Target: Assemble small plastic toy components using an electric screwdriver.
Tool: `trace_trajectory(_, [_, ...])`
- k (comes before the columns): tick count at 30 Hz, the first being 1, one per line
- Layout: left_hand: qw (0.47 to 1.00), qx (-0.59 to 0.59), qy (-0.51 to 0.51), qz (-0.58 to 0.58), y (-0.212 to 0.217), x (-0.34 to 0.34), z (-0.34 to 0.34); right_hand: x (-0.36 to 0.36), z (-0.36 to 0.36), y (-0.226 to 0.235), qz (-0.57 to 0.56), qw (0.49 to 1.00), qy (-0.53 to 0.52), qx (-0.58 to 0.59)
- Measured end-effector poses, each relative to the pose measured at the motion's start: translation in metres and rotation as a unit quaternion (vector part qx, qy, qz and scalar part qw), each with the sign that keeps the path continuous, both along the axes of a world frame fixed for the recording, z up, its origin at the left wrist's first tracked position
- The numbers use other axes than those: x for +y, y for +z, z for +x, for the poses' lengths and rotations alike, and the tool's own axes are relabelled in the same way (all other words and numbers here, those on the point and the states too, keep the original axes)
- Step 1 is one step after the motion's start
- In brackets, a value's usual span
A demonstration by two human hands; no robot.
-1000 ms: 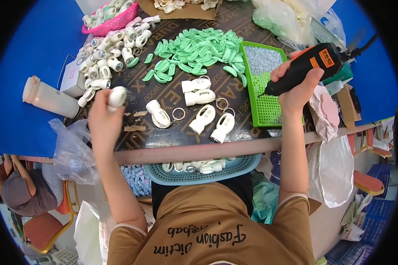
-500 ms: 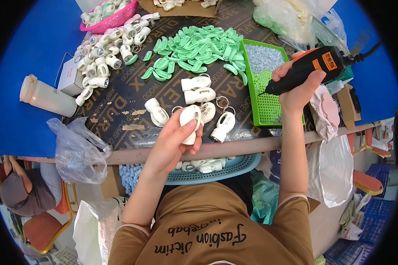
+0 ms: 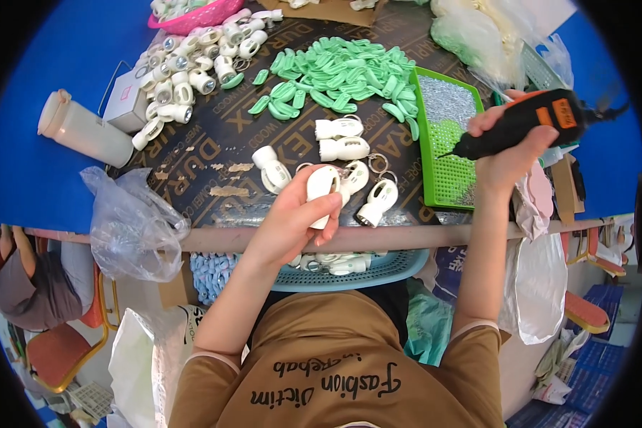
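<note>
My left hand (image 3: 282,225) is closed around a small white keyring torch (image 3: 323,187), thumb across its body, just above the table's front edge. Fingers of my right hand (image 3: 505,164) wrap a black electric screwdriver (image 3: 517,130) with orange labels. Its thin bit points left, over the bright green tray (image 3: 429,171), which holds many small silvery screws (image 3: 446,100). Beside my left hand lie several more white torches: one to the left (image 3: 269,170), one to the right (image 3: 378,202), and a pair behind (image 3: 342,148). Some have metal key rings.
Mint-green curved plastic pieces (image 3: 349,68) are heaped behind. A pile of white torches (image 3: 185,71) and a pink basket (image 3: 200,18) stand back left, near a bottle (image 3: 85,132). A blue basket (image 3: 321,282) sits under the table edge. Plastic bags (image 3: 132,235) hang at the edge.
The whole view has shifted, so the table things appear farther right and slightly higher. The torch in my left hand is turned a little. My right hand still holds the screwdriver over the tray.
</note>
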State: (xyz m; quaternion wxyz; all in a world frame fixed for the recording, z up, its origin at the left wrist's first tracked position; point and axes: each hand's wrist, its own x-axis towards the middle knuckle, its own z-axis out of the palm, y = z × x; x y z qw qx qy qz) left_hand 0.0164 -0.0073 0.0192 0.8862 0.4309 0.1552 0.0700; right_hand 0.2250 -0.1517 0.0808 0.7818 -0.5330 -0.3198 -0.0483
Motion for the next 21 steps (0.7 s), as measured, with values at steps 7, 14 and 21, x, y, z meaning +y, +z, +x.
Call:
trace_trajectory(7, [1.0,0.003,-0.016,-0.019,0.0,0.003,0.0,0.019,-0.044,0.047,0.116,0.948,0.293,0.052])
trace_trajectory(14, [0.999,0.02,-0.022,-0.032,0.001,0.004,-0.002,0.073,-0.075,0.039,0.089,0.935,0.339,0.06])
trace_trajectory(21, [0.998,0.001,-0.038,-0.042,0.001,0.006,-0.003,0.085,-0.081,0.035,0.051,0.936,0.345,0.048])
